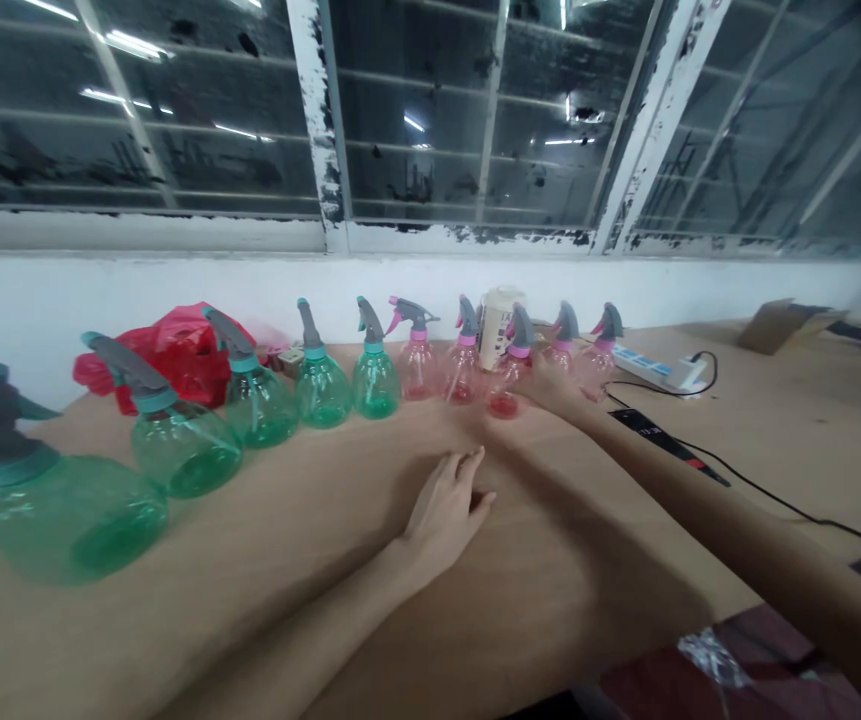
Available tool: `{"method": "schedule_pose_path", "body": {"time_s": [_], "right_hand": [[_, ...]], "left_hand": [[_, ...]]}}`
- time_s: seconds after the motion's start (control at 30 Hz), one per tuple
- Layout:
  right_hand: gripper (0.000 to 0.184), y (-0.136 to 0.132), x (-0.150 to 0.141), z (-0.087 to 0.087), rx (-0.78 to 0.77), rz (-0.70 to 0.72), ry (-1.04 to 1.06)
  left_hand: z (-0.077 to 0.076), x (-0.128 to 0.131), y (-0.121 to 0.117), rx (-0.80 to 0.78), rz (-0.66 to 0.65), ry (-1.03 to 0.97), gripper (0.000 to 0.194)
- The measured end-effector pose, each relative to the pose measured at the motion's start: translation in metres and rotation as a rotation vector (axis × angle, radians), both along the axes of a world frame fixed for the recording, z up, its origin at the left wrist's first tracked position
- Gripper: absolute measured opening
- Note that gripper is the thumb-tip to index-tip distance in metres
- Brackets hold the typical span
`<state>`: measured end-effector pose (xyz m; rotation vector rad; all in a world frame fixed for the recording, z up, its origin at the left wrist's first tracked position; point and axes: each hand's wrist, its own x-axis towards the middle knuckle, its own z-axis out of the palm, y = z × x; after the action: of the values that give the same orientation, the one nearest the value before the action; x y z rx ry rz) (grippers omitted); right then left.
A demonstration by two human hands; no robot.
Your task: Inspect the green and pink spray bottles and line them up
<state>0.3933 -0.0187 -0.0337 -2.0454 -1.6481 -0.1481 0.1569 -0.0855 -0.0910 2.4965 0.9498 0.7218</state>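
Note:
Along the wall side of a wooden table (565, 560) stands a row of spray bottles: several green ones (182, 440) on the left, several pink ones (419, 365) on the right. My left hand (445, 510) lies flat on the tabletop, fingers stretched out, holding nothing. My right hand (554, 385) reaches far forward to a pink spray bottle (509, 385) in the row and touches its side; its fingers are mostly hidden behind the bottle.
A red plastic bag (175, 355) lies behind the green bottles. A beige cup (497, 325) stands behind the pink ones. A white power strip (659, 368), a black device (662, 440) with a cable and a cardboard piece (782, 325) lie to the right. Windows run above.

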Motion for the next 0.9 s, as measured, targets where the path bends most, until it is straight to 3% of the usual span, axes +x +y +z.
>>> {"method": "schedule_pose_path", "body": {"time_s": [0.27,0.67,0.9], "right_hand": [[0.056,0.01,-0.009,0.005,-0.003,-0.064,-0.098],[0.056,0.026,-0.006,-0.002,0.026,-0.138,-0.034],[0.046,-0.009,0.012,-0.008,0.178,-0.088,0.024]], "left_hand": [[-0.001,0.0,0.0,0.016,-0.001,0.033,0.047],[0.001,0.001,0.001,0.004,-0.006,0.049,0.045],[0.004,0.0,0.0,0.005,0.004,0.077,0.046]]}}
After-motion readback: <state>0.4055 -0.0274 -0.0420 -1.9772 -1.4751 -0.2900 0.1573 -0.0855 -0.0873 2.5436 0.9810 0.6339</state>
